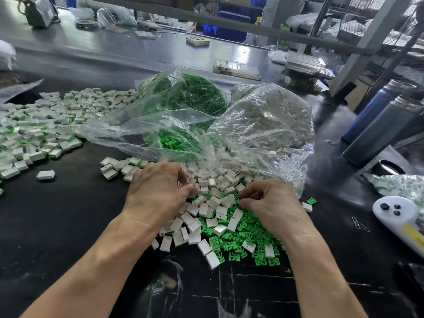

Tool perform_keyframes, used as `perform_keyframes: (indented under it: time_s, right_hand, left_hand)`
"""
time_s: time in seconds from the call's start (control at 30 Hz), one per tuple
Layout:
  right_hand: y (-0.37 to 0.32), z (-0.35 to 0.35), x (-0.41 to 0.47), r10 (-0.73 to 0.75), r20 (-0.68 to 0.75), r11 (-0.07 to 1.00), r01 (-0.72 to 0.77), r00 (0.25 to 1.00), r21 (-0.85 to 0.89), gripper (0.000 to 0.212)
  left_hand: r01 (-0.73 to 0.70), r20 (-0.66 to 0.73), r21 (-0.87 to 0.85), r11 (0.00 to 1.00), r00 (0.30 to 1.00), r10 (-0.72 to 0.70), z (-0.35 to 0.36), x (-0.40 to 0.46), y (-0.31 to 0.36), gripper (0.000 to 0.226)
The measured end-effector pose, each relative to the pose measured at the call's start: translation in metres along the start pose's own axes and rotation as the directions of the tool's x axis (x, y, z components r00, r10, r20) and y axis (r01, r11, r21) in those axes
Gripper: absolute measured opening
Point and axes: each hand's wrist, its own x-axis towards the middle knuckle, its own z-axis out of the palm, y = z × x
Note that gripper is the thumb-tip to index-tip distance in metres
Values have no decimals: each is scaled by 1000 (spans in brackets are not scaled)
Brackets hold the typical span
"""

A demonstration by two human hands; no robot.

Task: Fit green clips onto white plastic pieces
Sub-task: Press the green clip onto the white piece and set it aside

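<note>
A mixed pile of white plastic pieces (215, 203) and green clips (246, 232) lies on the black table in front of me. My left hand (158, 189) is dug into the pile's left side, its fingers and thumb curled round a white piece that they mostly hide. On the right side of the pile, my right hand (273, 203) pinches at a green clip with curled fingertips. A clear bag of green clips (188, 95) and a clear bag of white pieces (270, 115) lie open behind the pile.
A wide heap of fitted white-and-green pieces (41, 125) covers the table's left. Two dark bottles (378, 129) lean at the right. A white device with dark buttons (394, 212), paper clips (360, 223) and a small bag of pieces (399, 187) lie at the right edge.
</note>
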Motion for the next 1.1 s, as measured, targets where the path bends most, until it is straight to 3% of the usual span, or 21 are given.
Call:
perform_keyframes:
  time_s: [0.2, 0.57, 0.87, 1.1]
  right_hand:
    - [-2, 3, 1, -14, -2, 999, 14, 1000, -53, 11]
    - [-4, 10, 1, -80, -77, 991, 71, 994, -114, 7]
    - [-8, 16, -1, -148, -254, 978, 180, 956, 107, 6]
    - [-12, 24, -3, -124, -259, 896, 220, 958, 385, 6]
  left_hand:
    - [20, 34, 13, 1000, 999, -20, -1, 0, 4, 36]
    - [19, 75, -4, 1000, 997, -18, -4, -5, 12, 20]
    - [5, 34, -41, 999, 999, -3, -3, -6, 11, 18]
    - [-40, -43, -175, 984, 999, 33, 1, -4, 7, 11]
